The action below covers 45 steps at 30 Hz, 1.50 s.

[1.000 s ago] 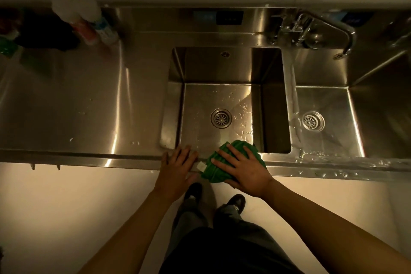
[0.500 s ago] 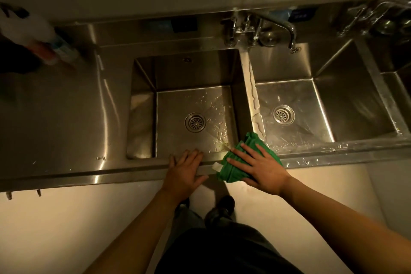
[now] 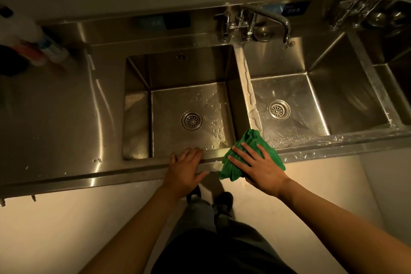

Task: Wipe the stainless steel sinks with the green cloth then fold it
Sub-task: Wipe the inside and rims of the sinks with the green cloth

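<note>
Sliding rightward along the front rim [image 3: 333,143], the green cloth [image 3: 251,139] is now sitting bunched at the corner where the divider [image 3: 244,73] meets that rim. A second ago it was lying in front of the left sink [image 3: 138,107]. The right hand [image 3: 260,167] is pressing down on it with a flat, wide-open grip, fingers spread and curling round nothing. The left hand [image 3: 184,169] is trailing along too, its grip equally flat and empty, resting on the rim before the left sink. Droplets are glistening along the rim ahead, on the divider and across both basin floors, so I am judging the wiping as only partly done. The stroke seems to be heading for the right sink [image 3: 347,95], and the folding is waiting until after that.
</note>
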{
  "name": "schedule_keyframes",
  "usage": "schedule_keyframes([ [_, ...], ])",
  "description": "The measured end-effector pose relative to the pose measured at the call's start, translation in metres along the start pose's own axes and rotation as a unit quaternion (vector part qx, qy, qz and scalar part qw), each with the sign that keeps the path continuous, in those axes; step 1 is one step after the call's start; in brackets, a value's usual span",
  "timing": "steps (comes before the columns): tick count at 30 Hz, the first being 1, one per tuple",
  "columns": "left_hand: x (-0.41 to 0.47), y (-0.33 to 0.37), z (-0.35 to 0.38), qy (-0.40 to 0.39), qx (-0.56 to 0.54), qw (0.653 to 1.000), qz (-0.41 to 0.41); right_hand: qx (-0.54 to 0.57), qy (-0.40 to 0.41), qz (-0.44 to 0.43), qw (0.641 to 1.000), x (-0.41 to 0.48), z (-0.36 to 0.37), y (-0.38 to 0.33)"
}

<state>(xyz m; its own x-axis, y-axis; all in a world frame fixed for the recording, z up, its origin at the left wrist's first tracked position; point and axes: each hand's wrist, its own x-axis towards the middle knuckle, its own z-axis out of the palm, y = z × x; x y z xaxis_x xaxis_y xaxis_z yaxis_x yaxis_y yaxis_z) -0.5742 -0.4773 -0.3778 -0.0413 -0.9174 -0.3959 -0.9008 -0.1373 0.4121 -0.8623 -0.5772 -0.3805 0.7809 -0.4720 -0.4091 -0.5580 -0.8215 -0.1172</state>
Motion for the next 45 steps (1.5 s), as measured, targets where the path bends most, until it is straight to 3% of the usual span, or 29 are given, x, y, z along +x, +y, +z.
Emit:
schedule_keyframes([
  [9,0.025,0.001,-0.019,0.007,-0.01,0.999,0.035,0.1,0.02,0.034,0.994,-0.007,-0.019,-0.007],
  [16,0.036,0.008,-0.03,-0.004,0.002,0.998,0.06,0.129,0.241,0.1,0.957,0.005,-0.058,0.001],
  [18,0.037,0.01,-0.031,0.0,-0.008,0.997,0.072,0.123,0.26,0.133,0.948,0.011,-0.068,0.007],
  [25,0.038,0.013,-0.03,-0.018,-0.003,0.997,0.077,0.168,0.095,0.275,0.942,0.023,-0.037,-0.006],
  [31,0.043,0.007,-0.024,-0.046,0.003,0.997,0.065,0.167,0.15,0.306,0.925,0.032,-0.033,-0.008],
  [38,0.047,0.001,-0.006,-0.079,-0.007,0.995,0.059,0.158,0.071,0.328,0.929,0.044,-0.022,-0.001],
  [45,0.067,-0.004,0.008,-0.078,0.02,0.994,0.081,0.144,0.082,0.333,0.928,0.053,-0.019,0.002],
])
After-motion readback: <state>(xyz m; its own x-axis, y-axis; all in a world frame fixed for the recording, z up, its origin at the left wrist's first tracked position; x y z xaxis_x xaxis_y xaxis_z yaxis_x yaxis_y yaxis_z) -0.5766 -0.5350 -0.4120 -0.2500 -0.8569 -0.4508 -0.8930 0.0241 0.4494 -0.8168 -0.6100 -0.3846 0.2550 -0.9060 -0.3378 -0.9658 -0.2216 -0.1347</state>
